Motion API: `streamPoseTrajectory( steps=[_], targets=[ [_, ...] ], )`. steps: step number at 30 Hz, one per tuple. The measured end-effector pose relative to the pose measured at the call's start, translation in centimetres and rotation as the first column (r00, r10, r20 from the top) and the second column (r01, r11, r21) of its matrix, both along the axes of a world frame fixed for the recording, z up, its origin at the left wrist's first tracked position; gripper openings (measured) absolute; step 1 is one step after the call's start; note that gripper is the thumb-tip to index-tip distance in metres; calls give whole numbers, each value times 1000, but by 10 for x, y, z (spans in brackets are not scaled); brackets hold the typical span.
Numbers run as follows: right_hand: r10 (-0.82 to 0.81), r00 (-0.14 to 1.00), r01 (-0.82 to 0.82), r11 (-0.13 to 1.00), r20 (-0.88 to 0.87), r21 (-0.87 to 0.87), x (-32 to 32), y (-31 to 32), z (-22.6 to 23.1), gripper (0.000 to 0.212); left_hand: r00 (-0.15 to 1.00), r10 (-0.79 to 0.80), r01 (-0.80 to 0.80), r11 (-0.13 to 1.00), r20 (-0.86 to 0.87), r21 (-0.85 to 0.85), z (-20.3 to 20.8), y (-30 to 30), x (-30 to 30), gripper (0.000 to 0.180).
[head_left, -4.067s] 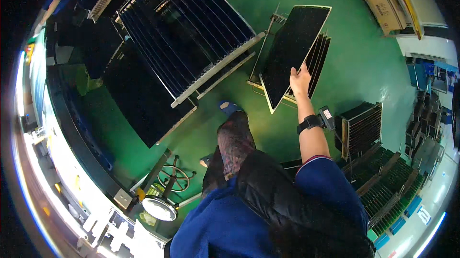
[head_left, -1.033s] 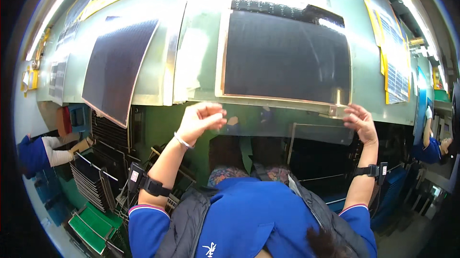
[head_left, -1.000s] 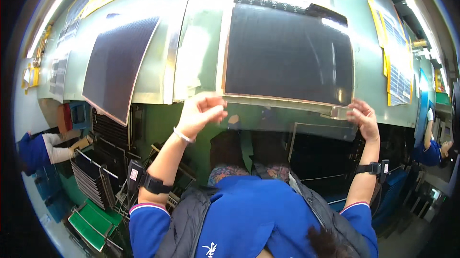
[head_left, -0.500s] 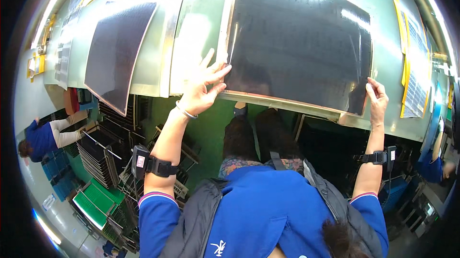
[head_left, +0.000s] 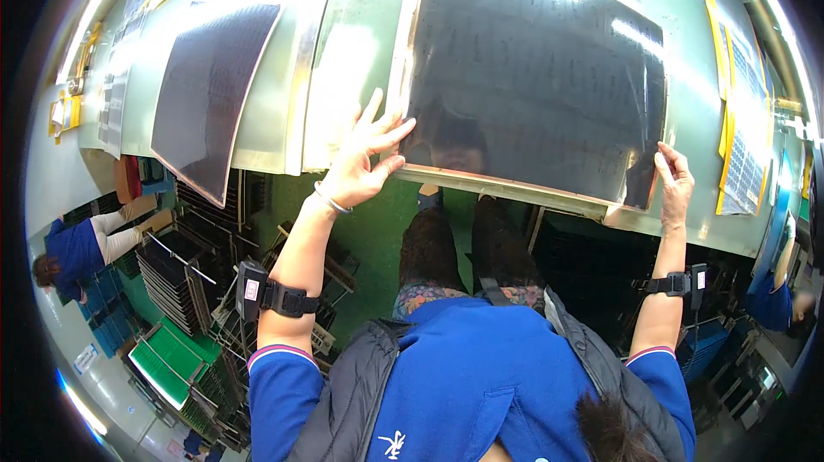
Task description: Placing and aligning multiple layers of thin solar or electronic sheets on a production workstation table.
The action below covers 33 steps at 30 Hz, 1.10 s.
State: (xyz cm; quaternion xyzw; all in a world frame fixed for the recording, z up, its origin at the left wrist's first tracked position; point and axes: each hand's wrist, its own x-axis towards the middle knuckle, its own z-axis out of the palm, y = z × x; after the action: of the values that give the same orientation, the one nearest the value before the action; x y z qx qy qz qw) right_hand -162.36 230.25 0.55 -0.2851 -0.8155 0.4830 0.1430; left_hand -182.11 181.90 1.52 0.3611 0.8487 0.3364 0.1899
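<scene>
A large, dark, glossy panel [head_left: 532, 84] with thin copper-coloured edges lies on the pale worktop [head_left: 699, 153], its near edge along the worktop's front. My left hand [head_left: 369, 157] pinches the panel's near left corner between thumb and forefinger, the other fingers fanned out over the worktop. At the near right corner, the thumb and fingers of my right hand [head_left: 675, 183] close on the panel's right edge. Light from above reflects in its surface.
Another dark panel [head_left: 210, 84] on the left overhangs the front edge. A yellow-edged patterned sheet [head_left: 745, 127] lies at right. Below stand black racks [head_left: 176, 282] and a green tray rack [head_left: 167, 363]. One person [head_left: 73, 252] is at far left, another [head_left: 772, 299] at far right.
The dark panel has shifted very slightly toward me, and my right hand has come marginally nearer with it. My left hand has hardly moved. Both hands stay at the same corners.
</scene>
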Motion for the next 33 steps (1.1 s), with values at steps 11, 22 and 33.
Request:
streamPoseTrajectory(
  steps=[11, 22, 33],
  targets=[
    [-58, 998, 59, 985, 16, -162, 1, -7, 11, 22, 999, 35, -36, 999, -32, -10, 1, 2, 4, 59],
    [-3, 1000, 4, 939, 3, -343, -3, 11, 30, 18, 997, 45, -47, 998, -63, -42, 8, 11, 1, 57],
    [80, 900, -4, 985, 428, -174, -151, 57, 41, 38, 999, 7, -14, 990, -49, -143, 15, 11, 7, 53]
  ],
)
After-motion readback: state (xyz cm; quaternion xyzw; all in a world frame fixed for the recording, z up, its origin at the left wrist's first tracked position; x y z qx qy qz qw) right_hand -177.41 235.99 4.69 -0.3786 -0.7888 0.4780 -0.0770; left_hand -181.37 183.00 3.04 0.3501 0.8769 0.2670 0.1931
